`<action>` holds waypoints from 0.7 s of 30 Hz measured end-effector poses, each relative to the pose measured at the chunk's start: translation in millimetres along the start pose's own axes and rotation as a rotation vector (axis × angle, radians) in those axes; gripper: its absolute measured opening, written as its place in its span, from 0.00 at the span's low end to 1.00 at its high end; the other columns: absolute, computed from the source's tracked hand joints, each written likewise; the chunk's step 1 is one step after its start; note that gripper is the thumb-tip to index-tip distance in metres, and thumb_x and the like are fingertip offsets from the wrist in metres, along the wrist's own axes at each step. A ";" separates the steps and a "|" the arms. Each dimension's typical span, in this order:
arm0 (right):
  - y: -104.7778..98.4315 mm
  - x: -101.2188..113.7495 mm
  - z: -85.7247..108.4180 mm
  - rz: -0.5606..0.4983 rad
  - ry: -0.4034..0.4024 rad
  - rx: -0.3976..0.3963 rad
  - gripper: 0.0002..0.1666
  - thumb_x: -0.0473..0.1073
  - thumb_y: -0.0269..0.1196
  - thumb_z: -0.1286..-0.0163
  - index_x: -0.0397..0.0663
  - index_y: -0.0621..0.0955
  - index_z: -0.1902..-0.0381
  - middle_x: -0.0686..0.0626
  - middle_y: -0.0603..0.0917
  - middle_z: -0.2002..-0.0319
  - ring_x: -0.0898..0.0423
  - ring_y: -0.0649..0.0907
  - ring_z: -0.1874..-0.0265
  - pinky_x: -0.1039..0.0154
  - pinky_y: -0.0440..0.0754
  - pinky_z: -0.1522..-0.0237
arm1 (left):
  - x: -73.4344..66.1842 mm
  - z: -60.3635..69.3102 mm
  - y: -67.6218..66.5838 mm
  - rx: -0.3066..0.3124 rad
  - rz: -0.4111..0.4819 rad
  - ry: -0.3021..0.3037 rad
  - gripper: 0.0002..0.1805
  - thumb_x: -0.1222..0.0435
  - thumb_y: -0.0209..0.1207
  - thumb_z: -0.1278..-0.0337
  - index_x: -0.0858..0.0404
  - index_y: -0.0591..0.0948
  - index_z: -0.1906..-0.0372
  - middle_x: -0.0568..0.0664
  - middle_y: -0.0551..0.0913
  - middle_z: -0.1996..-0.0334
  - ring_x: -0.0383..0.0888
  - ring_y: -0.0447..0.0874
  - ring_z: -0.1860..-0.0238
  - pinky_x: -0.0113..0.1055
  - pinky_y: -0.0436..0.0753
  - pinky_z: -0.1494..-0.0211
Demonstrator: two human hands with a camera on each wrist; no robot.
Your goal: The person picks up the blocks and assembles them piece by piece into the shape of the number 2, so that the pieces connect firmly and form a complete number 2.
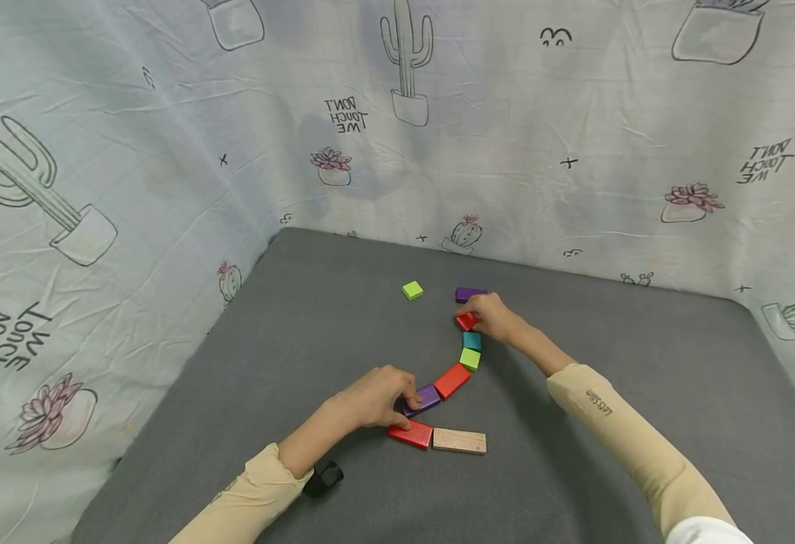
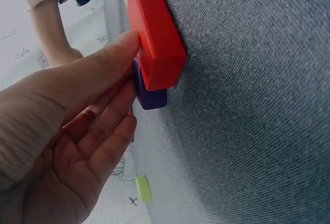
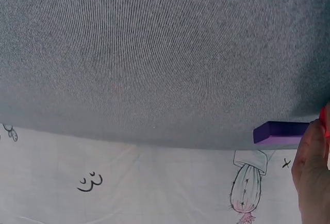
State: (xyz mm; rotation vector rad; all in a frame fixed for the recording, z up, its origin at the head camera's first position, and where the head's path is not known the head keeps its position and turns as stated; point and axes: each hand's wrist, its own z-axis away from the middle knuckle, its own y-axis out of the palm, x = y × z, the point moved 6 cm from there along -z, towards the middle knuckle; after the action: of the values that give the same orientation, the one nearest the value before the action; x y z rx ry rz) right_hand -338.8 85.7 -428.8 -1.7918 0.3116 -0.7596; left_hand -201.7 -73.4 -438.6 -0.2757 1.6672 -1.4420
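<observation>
Fingers (image 2: 114, 144) at two spots along a curved line of blocks (image 1: 453, 380)

Your right hand (image 1: 498, 317) pinches the small red block (image 1: 466, 323) between thumb and fingers, narrow around it, at the far part of the line. Your left hand (image 1: 372, 398) has its thumb on the near red block (image 1: 412, 434) and its fingertips on the near purple block (image 1: 427, 399) just behind; the fingers are slightly spread and touch both pieces.

Close to your right hand, the far purple block (image 1: 470, 294) lies beyond the small red one, and the teal block (image 1: 471, 341) sits just on your side of it. From there the curve swings toward you and leftward: a lime block (image 1: 470, 360) beside the teal, then the middle red block (image 1: 452, 382), then the near purple one. A natural wood block (image 1: 459, 442) lies just right of the near red block, nearly end to end with it.

Farther out, a lone lime block (image 1: 412, 290) rests left of the far purple one. A black object (image 1: 326, 478), too indistinct to name, sits beside your left sleeve (image 1: 255, 483). Everything lies on a grey desk (image 1: 316, 317), backed by cactus-print cloth (image 1: 506, 113).
</observation>
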 end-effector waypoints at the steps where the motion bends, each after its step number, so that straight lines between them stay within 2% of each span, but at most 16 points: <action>1: 1.0 -0.2 0.4 -0.004 0.001 0.002 0.18 0.19 0.68 0.51 0.30 0.85 0.60 0.35 0.84 0.60 0.41 0.83 0.58 0.49 0.81 0.60 | 0.2 0.0 0.1 0.001 0.002 -0.001 0.13 0.62 0.75 0.60 0.58 0.89 0.64 0.40 0.83 0.66 0.35 0.80 0.61 0.31 0.79 0.53; 8: 4.0 -1.2 0.1 -0.018 0.012 0.006 0.17 0.18 0.65 0.49 0.30 0.85 0.60 0.34 0.84 0.59 0.40 0.82 0.56 0.49 0.81 0.57 | 0.6 -0.3 0.2 0.007 0.012 -0.018 0.13 0.63 0.76 0.61 0.58 0.89 0.64 0.40 0.83 0.66 0.35 0.81 0.61 0.32 0.79 0.53; 15: 5.0 -1.7 -0.1 -0.041 0.022 0.014 0.19 0.16 0.62 0.48 0.29 0.84 0.59 0.34 0.84 0.58 0.40 0.82 0.55 0.48 0.81 0.56 | -0.7 -0.3 -1.7 0.000 0.014 -0.006 0.14 0.63 0.76 0.61 0.58 0.89 0.64 0.40 0.83 0.66 0.35 0.81 0.61 0.31 0.79 0.53; 21: 6.3 -0.1 -1.9 -0.044 -0.008 0.019 0.21 0.13 0.60 0.50 0.29 0.84 0.59 0.34 0.84 0.58 0.40 0.82 0.55 0.49 0.81 0.57 | -0.6 -0.9 -1.5 -0.001 -0.002 -0.011 0.13 0.62 0.76 0.61 0.58 0.89 0.64 0.39 0.83 0.66 0.35 0.81 0.60 0.32 0.79 0.53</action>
State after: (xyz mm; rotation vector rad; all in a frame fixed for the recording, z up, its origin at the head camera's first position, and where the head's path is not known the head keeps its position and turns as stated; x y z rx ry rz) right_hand -339.1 82.1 -434.3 -1.7888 0.2596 -0.7842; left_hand -202.6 -72.8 -437.1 -0.2852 1.6588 -1.4387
